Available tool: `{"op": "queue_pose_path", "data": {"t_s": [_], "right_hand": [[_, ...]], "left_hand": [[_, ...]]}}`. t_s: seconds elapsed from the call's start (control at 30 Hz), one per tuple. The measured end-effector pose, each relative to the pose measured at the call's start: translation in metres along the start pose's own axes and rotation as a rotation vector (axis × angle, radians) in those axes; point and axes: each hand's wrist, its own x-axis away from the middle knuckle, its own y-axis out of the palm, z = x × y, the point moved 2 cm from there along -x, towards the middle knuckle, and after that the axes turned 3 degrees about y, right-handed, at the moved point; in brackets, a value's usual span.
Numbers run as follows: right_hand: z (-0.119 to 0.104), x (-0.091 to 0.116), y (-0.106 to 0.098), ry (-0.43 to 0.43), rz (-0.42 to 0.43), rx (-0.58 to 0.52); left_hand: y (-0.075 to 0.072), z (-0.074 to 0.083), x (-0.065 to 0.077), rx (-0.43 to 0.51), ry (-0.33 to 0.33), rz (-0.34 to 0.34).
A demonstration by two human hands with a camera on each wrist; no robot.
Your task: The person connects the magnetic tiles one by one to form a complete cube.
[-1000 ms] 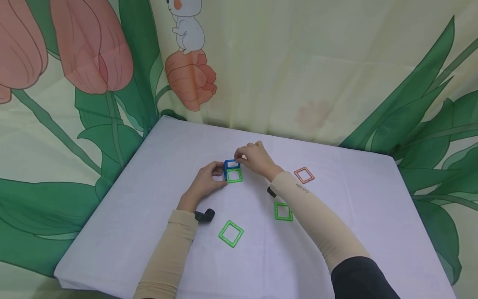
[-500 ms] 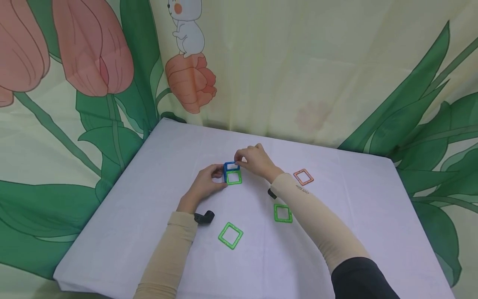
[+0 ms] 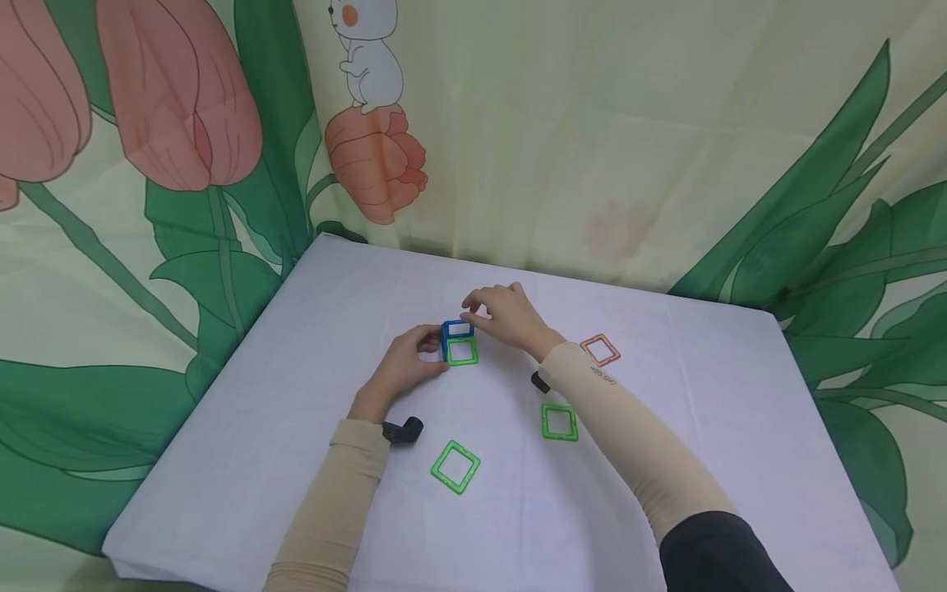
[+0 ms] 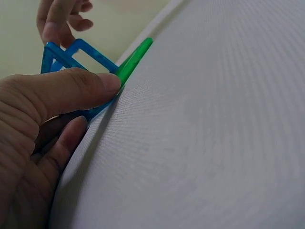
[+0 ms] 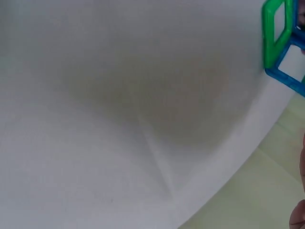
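Note:
In the head view, my left hand [image 3: 405, 358] grips a small build of magnetic tiles from its left side. The build has blue frame tiles [image 3: 459, 329] standing up and a green square frame tile [image 3: 462, 352] joined at their foot, low on the cloth. In the left wrist view, the thumb [image 4: 90, 88] lies across the blue and green edges, other fingers behind. My right hand [image 3: 506, 316] hovers at the top right corner of the blue tiles, thumb and forefinger bent, fingertips right at the upper edge. In the right wrist view, its fingers [image 5: 298, 214] show apart from the tiles.
Two more green square tiles, one nearer the front [image 3: 455, 467] and one beside the right forearm [image 3: 560, 422], lie flat on the white-clothed table [image 3: 473, 543]. An orange square tile [image 3: 601, 349] lies right of the right wrist. A printed curtain [image 3: 518, 148] hangs behind.
The right fingertips have risen slightly from the blue tile's corner. The left hand keeps its hold, and the loose tiles stay where they were.

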Motion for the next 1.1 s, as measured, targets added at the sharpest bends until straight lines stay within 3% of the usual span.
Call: {"op": "queue_pose_path", "data": {"t_s": [0.17,0.33,0.5,0.63,0.87,1.1], "right_hand": [[0.018,0.011,-0.015,0.065,0.055,-0.008],[0.058,0.04,-0.031,0.225,0.06,0.044],[0.097,0.08,-0.038,0.489,-0.109,0.193],[0.117,0.107,-0.039,0.615,-0.207,0.235],[0.133,0.131,-0.048,0.647,-0.155,0.179],[0.139,0.139,-0.051,0.612,-0.184,0.145]], "left_hand": [[0.002,0.0,0.001,0.016,-0.015,-0.006],[0.004,0.001,0.003,0.03,-0.032,-0.021],[-0.001,0.003,0.003,0.03,-0.051,-0.031],[-0.003,0.004,0.001,0.036,-0.048,-0.03],[-0.002,0.002,-0.001,0.027,-0.046,-0.034],[-0.001,0.003,0.0,0.026,-0.045,-0.032]]}}
